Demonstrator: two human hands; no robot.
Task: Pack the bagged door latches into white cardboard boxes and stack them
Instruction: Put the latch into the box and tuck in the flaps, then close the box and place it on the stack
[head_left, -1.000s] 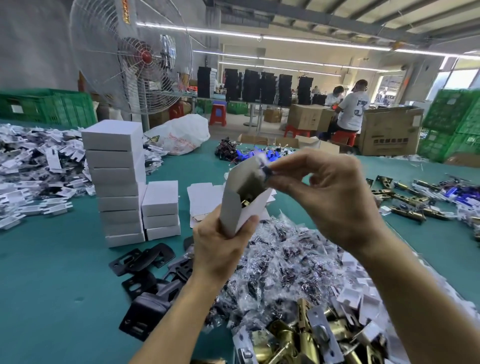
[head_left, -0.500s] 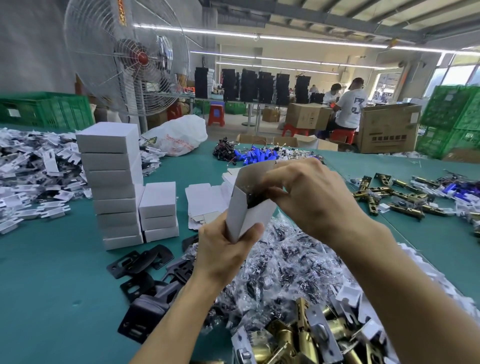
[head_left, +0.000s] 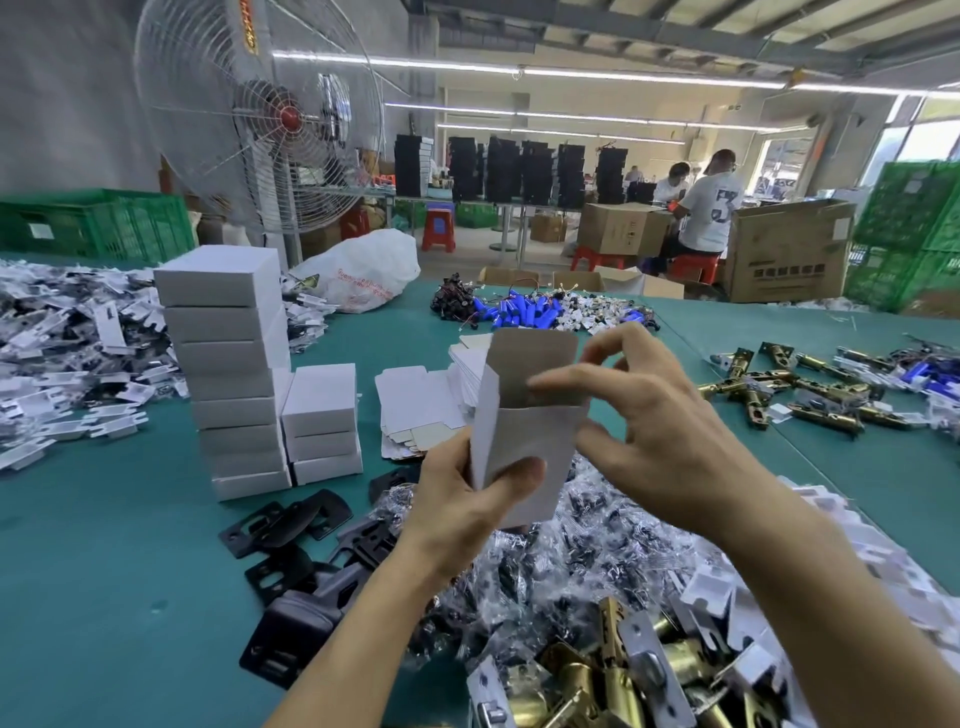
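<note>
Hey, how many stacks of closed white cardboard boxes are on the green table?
2. The tall stack of white boxes stands left of centre; the short three-box stack sits right beside it. None appear hidden.

A green-covered table (head_left: 104, 597) carries a tall stack of white boxes (head_left: 228, 374) touching a shorter stack of 3 (head_left: 322, 421), with flat box blanks (head_left: 415, 410) just beside. Black plates (head_left: 291, 525) lie nearer, next to a heap of bagged latches (head_left: 597, 561). Loose brass latches (head_left: 779, 384) lie at the right, a white sack (head_left: 363, 270) and blue parts (head_left: 524, 312) at the far edge.
</note>
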